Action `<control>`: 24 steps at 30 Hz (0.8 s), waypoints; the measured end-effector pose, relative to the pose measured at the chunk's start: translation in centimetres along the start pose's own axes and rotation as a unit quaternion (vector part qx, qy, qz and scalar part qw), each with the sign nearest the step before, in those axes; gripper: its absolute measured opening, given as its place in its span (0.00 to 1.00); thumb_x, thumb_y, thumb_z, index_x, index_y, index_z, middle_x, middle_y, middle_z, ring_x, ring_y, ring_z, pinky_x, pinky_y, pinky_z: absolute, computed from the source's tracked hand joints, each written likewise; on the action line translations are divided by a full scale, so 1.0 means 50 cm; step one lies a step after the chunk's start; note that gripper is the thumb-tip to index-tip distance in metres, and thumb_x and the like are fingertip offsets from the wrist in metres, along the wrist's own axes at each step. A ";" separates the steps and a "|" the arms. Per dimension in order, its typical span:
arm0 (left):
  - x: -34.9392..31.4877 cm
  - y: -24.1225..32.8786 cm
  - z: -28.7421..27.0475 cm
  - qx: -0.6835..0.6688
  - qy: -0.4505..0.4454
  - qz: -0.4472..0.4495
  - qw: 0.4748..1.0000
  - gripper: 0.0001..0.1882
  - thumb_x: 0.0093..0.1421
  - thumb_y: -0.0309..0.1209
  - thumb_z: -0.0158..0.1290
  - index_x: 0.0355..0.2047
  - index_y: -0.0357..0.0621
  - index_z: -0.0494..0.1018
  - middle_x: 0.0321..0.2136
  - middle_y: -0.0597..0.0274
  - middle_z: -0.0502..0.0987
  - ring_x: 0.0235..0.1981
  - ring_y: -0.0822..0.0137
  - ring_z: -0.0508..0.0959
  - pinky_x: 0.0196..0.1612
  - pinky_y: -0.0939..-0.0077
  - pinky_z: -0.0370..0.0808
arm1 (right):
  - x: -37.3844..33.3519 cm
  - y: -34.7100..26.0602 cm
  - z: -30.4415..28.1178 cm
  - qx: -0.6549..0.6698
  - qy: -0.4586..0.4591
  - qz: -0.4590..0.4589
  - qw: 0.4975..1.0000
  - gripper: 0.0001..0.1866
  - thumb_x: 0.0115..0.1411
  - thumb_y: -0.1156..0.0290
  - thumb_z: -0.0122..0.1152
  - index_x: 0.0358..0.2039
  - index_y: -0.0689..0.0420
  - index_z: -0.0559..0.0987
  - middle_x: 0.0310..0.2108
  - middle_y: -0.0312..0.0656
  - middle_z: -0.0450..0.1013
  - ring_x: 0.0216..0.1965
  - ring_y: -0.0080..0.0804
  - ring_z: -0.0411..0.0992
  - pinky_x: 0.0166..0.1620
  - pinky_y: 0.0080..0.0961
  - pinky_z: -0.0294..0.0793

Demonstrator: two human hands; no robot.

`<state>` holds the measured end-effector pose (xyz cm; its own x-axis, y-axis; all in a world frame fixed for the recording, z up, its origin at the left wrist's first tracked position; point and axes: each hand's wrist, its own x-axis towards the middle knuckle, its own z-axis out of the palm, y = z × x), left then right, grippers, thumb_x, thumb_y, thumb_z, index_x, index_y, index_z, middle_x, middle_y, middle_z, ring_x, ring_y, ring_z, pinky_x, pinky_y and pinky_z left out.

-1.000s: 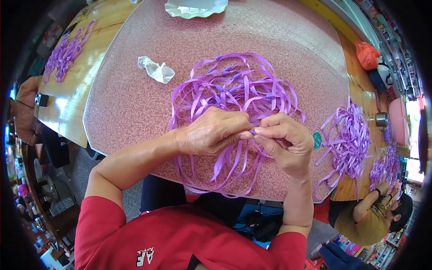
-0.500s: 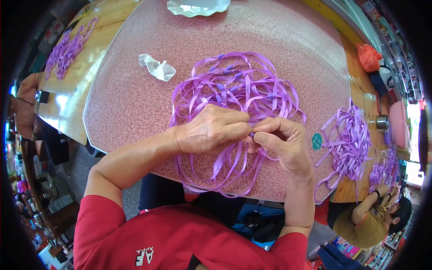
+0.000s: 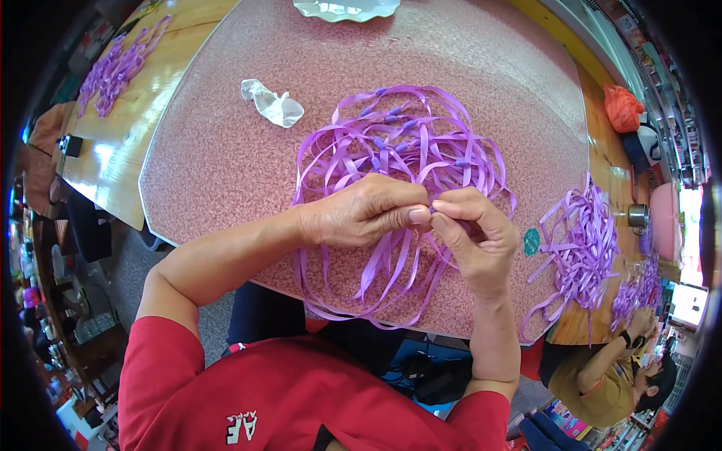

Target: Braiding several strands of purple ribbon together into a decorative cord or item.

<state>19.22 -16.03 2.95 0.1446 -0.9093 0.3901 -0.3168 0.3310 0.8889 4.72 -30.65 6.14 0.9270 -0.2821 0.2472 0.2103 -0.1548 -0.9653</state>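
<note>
My left hand [image 3: 365, 210] and my right hand [image 3: 477, 233] meet fingertip to fingertip over the near part of a heap of purple ribbon loops [image 3: 468, 146]. Both are closed in a pinch on a purple ribbon, of which only a small bit shows between the fingers. Small darker purple pieces [image 3: 378, 142] sit on several of the ribbons beyond my hands. Loops from the heap hang down toward the table's near edge below my wrists.
The pink speckled table [image 3: 218, 173] carries a crumpled clear plastic bag [image 3: 274, 105] and a white scalloped dish [image 3: 346, 9]. More purple ribbons lie at right [image 3: 579, 248] and far left [image 3: 116, 71]. A green round sticker [image 3: 532, 241] is near the right edge. Another person [image 3: 609, 376] works at lower right.
My fingertips have shifted slightly, still pinched together on the ribbon; the left thumb now lies along the top. The whole view has moved a little. The other person's arms have moved.
</note>
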 end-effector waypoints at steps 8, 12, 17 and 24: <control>0.005 0.006 -0.003 -0.101 -0.038 -0.116 0.987 0.21 0.70 0.43 0.41 0.33 0.34 0.69 0.25 0.60 0.72 0.29 0.70 0.72 0.34 0.69 0.70 | 0.006 0.006 0.013 -0.162 0.013 -0.069 0.984 0.07 0.59 0.83 0.60 0.38 0.64 0.77 0.36 0.41 0.73 0.34 0.24 0.72 0.36 0.16 0.71; 0.003 0.003 0.015 -0.119 0.044 -0.110 0.986 0.16 0.69 0.40 0.45 0.37 0.38 0.70 0.24 0.70 0.68 0.26 0.77 0.66 0.28 0.79 0.64 | -0.001 0.027 0.015 -0.173 0.046 -0.068 0.982 0.06 0.61 0.82 0.57 0.39 0.66 0.75 0.36 0.42 0.71 0.32 0.25 0.75 0.35 0.17 0.76; 0.010 0.025 0.016 -0.286 0.100 -0.177 0.937 0.10 0.66 0.36 0.51 0.40 0.41 0.71 0.28 0.74 0.70 0.26 0.84 0.65 0.26 0.88 0.62 | -0.003 0.035 0.011 -0.187 0.062 -0.076 0.978 0.06 0.61 0.82 0.57 0.40 0.66 0.75 0.37 0.43 0.71 0.30 0.25 0.75 0.34 0.17 0.78; 0.006 0.001 0.013 -0.305 0.123 -0.163 0.930 0.09 0.63 0.32 0.55 0.41 0.41 0.73 0.36 0.69 0.76 0.36 0.81 0.73 0.38 0.86 0.71 | 0.004 0.021 0.017 -0.199 0.087 -0.092 0.972 0.08 0.57 0.82 0.62 0.39 0.63 0.80 0.34 0.42 0.74 0.32 0.26 0.74 0.33 0.18 0.73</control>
<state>18.65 -16.46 2.95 0.3735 -0.9261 0.0530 0.3608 0.1976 0.9115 5.39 -30.05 5.10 0.8113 -0.3657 0.4562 0.1978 -0.5626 -0.8027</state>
